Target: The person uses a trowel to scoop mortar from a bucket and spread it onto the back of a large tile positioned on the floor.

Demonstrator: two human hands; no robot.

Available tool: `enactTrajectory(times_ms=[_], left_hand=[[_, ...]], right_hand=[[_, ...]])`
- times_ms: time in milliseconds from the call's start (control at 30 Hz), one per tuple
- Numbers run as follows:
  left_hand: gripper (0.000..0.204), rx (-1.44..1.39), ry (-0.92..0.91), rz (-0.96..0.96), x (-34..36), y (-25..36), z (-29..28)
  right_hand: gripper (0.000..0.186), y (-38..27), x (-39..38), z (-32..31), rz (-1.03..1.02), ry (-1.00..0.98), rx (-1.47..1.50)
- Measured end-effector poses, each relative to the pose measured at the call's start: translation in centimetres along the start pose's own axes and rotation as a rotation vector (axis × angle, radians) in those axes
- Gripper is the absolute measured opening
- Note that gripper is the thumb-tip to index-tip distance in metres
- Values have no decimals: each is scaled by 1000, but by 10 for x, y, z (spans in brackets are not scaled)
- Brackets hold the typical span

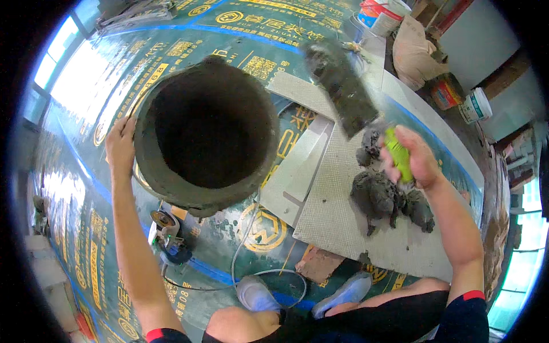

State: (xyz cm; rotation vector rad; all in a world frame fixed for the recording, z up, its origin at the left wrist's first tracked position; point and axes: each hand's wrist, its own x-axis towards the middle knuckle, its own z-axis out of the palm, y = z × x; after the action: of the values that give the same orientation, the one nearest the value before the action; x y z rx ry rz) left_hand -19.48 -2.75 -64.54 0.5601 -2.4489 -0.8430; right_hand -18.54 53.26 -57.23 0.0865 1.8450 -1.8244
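My left hand (pixel 121 140) is closed at the left rim of a large mortar-caked bucket (pixel 260 117), seemingly on its wire handle. The bucket is tipped so that its dark inside faces me. In my right hand (pixel 420 157) is the green handle of a trowel. Its broad blade (pixel 346 91), blurred and coated in wet grey mortar, points away to the upper left. Clumps of mortar (pixel 374 197) lie below the right hand on the textured back of a large tile (pixel 331 214).
An angle grinder (pixel 171 237) with a grey cable lies below the bucket. Near my feet is a broken brick (pixel 319 264). Cut tile strips (pixel 303 91) lie beyond the large tile. A sack (pixel 413 54) and a white tub (pixel 476 106) stand along the right wall. Printed green sheeting covers the floor.
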Motion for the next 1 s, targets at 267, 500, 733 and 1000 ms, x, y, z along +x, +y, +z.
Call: enactTrajectory(times_ms=[267,500,733,1000], left_hand=[[29,-520,127,-351,21,-154,-15],[34,-845,183,-541,-4,-185,-26],[19,-1409,280,-840,-180,-151,91],[23,2,-201,31,-222,-72,168]], right_hand=[[40,101,129,-65,-493,434,-1227],[43,133,140,-71,-256,462,-1172],[35,117,131,-78,-124,350,-750],[57,107,163,-59,226,400,-370]])
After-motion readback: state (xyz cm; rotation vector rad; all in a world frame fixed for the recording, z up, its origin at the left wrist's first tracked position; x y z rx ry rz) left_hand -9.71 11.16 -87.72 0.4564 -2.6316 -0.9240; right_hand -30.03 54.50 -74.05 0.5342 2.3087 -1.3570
